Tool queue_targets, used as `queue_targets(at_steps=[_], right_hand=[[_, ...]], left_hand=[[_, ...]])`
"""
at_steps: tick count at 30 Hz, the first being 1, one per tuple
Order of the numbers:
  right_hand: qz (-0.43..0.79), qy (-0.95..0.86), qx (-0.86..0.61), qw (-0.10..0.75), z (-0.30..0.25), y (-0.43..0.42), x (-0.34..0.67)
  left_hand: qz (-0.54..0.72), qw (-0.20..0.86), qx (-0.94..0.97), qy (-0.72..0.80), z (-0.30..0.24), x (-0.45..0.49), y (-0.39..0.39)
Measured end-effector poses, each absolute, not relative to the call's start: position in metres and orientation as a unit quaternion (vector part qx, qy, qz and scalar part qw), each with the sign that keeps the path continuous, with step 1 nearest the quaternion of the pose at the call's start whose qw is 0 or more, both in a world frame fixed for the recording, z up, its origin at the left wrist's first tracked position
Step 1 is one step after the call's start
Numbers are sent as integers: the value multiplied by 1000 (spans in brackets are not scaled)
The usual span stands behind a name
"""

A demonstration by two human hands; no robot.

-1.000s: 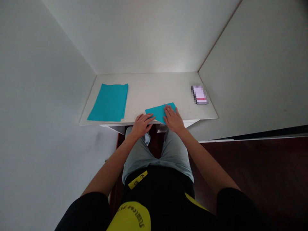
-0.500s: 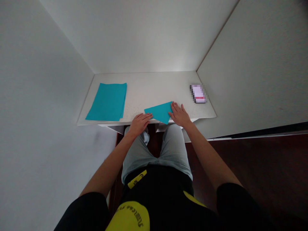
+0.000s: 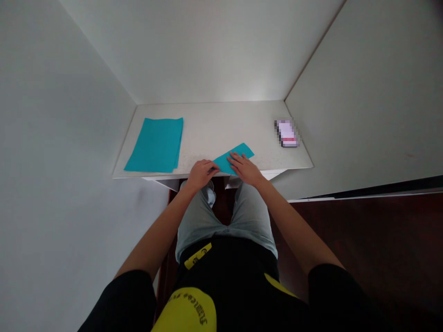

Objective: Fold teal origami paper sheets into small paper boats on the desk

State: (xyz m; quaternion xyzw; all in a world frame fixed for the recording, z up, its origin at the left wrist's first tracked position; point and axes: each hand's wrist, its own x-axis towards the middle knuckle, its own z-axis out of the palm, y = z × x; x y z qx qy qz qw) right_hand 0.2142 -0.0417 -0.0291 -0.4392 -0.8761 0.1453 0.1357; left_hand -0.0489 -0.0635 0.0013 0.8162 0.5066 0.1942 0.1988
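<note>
A folded piece of teal paper (image 3: 243,149) lies slantwise at the front edge of the white desk, its upper right end pointing away from me. My left hand (image 3: 201,174) is at the paper's lower left tip, thumb and fingers pinched together there and partly hiding it. Across the middle of the paper rests my right hand (image 3: 246,169), palm down with fingers stretched out and a little apart.
On the left of the white desk (image 3: 221,121) lie several teal sheets (image 3: 155,145), slightly out of line. A blurred-out phone (image 3: 287,133) is at the right. Walls enclose the desk at the back and both sides.
The folded paper has turned counterclockwise, its right end now farther back. My right hand has slid left from the paper's right end onto its middle. My left fingers have closed at the left tip.
</note>
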Motion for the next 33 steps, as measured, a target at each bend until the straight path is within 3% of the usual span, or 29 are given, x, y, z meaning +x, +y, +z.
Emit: queue_targets(at_steps=[5,10,17,25,33], right_hand=[[132,-872,-451,135,-26,-40,213],[121,-857,-481,141,-26,-48,205],[103,-823,-540,141,-24,-64,186],[127,-816,-546,139,-14,-64,186],[148,-875,-429,167,-22,-72,231]], left_hand=[[192,203,791,544,6,-38,-54],[185,118,755,618,7,-22,-61],[188,36,781,594,0,-5,-101],[187,55,789,582,0,-6,-98],[135,101,819,548,1,-32,-36]])
